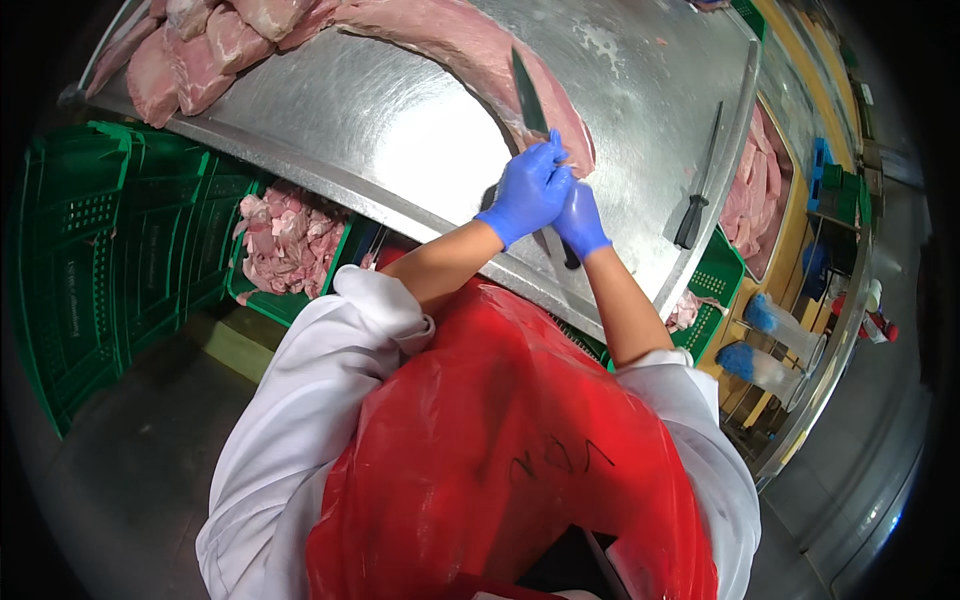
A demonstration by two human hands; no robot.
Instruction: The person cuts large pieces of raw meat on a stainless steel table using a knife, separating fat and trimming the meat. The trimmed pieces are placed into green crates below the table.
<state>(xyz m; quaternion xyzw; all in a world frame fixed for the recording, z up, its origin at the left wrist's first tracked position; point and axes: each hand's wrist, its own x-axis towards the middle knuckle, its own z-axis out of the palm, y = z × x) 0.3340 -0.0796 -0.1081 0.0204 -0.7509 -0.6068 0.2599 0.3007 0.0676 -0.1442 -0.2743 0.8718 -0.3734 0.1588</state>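
A long, pale pink strip of meat (455, 35), perhaps a loin, curves across the steel table (390, 125). At its near end my blue-gloved hands overlap. My left hand (525, 190) is closed, fingers curled against the meat; what it grips is hidden. Below and to its right, my right hand (582, 222) is wrapped round a knife, partly covered by the left. The knife's blade (528, 95) points away from me over the meat, and a dark handle end shows beneath the right hand. A sharpening steel with a black handle (688, 222) lies to the right.
Several meat pieces (205, 65) are heaped at the far left. Green crates (100, 230) stand left; one holds trimmings (290, 240) below the table's edge. A tray of meat (755, 190) is on the right, beside a rack with clear containers (775, 375).
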